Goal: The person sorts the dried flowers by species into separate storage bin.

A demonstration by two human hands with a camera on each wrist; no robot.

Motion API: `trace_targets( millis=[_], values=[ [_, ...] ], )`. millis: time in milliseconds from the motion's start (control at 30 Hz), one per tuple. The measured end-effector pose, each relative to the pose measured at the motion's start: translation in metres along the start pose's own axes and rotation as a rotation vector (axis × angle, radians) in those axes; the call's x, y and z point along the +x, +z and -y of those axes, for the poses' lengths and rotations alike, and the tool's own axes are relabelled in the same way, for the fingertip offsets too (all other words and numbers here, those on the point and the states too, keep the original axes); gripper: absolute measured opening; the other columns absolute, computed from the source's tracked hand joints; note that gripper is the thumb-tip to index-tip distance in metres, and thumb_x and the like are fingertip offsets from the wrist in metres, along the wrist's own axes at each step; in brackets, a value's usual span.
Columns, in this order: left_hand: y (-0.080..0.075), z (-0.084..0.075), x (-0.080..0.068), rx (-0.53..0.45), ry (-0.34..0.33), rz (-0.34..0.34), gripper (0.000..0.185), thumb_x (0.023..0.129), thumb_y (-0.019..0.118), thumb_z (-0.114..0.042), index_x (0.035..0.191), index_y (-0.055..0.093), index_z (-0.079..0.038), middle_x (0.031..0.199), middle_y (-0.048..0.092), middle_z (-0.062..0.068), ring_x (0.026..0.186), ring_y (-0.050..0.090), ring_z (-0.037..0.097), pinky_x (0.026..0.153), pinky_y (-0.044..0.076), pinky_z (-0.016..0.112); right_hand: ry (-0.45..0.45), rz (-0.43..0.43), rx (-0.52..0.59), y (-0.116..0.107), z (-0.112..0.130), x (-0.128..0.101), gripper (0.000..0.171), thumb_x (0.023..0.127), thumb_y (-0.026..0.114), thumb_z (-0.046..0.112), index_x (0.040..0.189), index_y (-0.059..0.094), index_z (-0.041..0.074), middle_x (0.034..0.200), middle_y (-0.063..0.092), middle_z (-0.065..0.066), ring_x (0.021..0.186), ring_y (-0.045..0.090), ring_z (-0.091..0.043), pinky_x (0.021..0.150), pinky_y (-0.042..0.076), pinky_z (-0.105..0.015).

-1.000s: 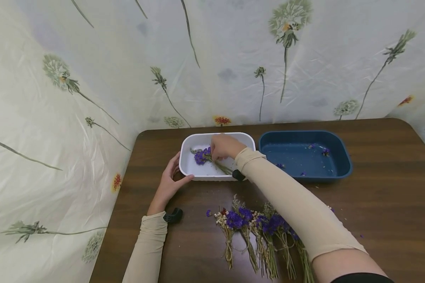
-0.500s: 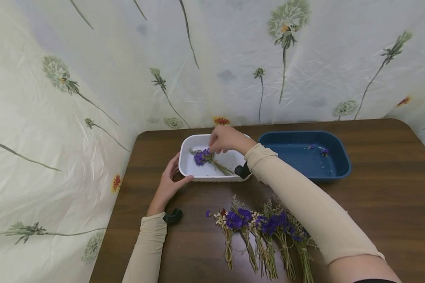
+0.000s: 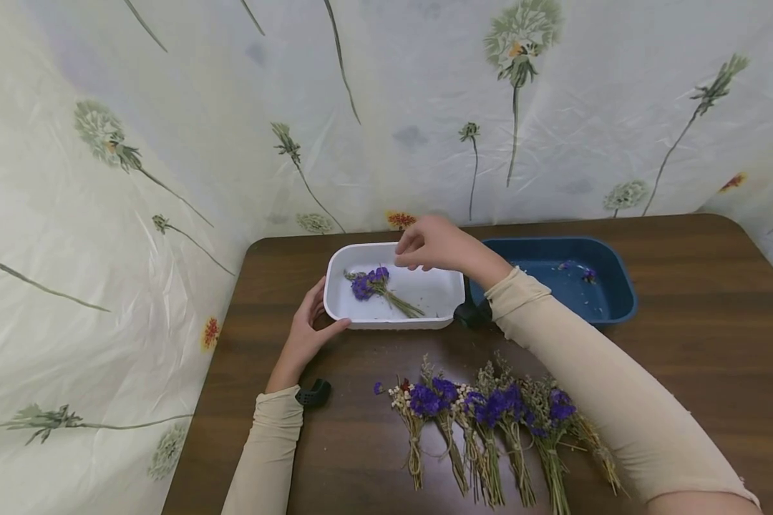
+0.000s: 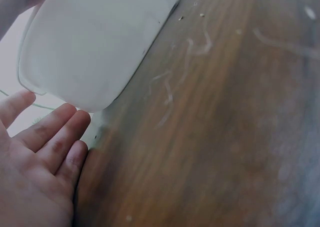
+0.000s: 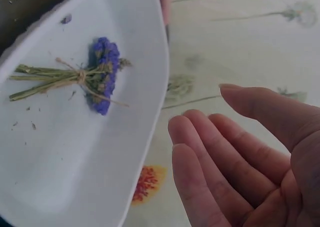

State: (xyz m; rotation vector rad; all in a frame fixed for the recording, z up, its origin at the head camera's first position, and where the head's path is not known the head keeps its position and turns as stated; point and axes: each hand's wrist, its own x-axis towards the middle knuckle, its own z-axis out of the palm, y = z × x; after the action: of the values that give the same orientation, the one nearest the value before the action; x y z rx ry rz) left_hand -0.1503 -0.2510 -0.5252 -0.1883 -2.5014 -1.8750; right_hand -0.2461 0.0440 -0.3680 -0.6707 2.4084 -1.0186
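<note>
A small bundle of dried purple flowers [image 3: 370,284], tied with twine [image 5: 81,77], lies in the white tray [image 3: 419,286]. My left hand [image 3: 304,340] rests at the tray's left end: in the left wrist view its straight fingers [image 4: 55,129] touch the outer wall, while the head view shows the thumb along the front corner. Over the tray's back right part is my right hand [image 3: 441,247], apart from the bundle. The right wrist view shows that hand's palm with nothing in it, fingers loosely bent and thumb spread from them.
To the right stands a blue tray [image 3: 608,286] with a few purple flower bits, partly behind the right forearm. Several tied dried-flower bundles [image 3: 492,408] lie in a row at the front of the brown table [image 3: 361,429]. A patterned curtain [image 3: 386,107] hangs behind.
My right hand has let go of the flower bundle and risen away from it, back and to the right. The bundle stays in the white tray; my left hand has not moved.
</note>
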Motion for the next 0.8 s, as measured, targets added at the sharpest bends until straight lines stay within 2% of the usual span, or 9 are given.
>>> trace_targets(
  millis=[133,367,667,800],
  values=[
    [-0.001,-0.001,0.000,-0.002,0.002,-0.001,0.092,0.087,0.083,-0.008,0.163,0.031,-0.020,0.157,0.050,0.013,0.144,0.049,0.031,0.120,0.037,0.052,-0.019,-0.022,0.007,-0.002,0.002,-0.019,0.029,0.097,0.073,0.024,0.117,0.075,0.005,0.105,0.080,-0.013,0.086,0.075,-0.020,0.075,0.063,-0.037],
    [-0.001,0.001,-0.001,0.004,0.004,0.002,0.092,0.087,0.082,-0.008,0.163,0.032,-0.020,0.155,0.052,0.014,0.144,0.050,0.032,0.121,0.036,0.053,0.005,-0.101,0.022,-0.002,-0.003,-0.055,0.025,0.097,0.074,0.027,0.116,0.076,0.010,0.107,0.080,-0.008,0.089,0.074,-0.019,0.074,0.062,-0.037],
    [-0.002,0.002,-0.001,0.001,-0.002,0.001,0.092,0.088,0.082,-0.009,0.163,0.032,-0.020,0.154,0.053,0.015,0.144,0.050,0.032,0.121,0.036,0.053,-0.029,-0.201,-0.004,0.005,-0.011,-0.106,0.022,0.096,0.075,0.027,0.113,0.077,0.012,0.103,0.079,-0.004,0.094,0.073,-0.019,0.086,0.060,-0.044],
    [-0.001,0.001,0.000,-0.009,0.009,0.004,0.091,0.088,0.082,-0.007,0.163,0.032,-0.020,0.154,0.053,0.015,0.143,0.050,0.033,0.121,0.036,0.053,-0.039,-0.238,-0.021,0.013,-0.014,-0.130,0.019,0.096,0.075,0.029,0.111,0.077,0.017,0.100,0.078,0.002,0.094,0.072,-0.015,0.085,0.058,-0.040]
  ],
)
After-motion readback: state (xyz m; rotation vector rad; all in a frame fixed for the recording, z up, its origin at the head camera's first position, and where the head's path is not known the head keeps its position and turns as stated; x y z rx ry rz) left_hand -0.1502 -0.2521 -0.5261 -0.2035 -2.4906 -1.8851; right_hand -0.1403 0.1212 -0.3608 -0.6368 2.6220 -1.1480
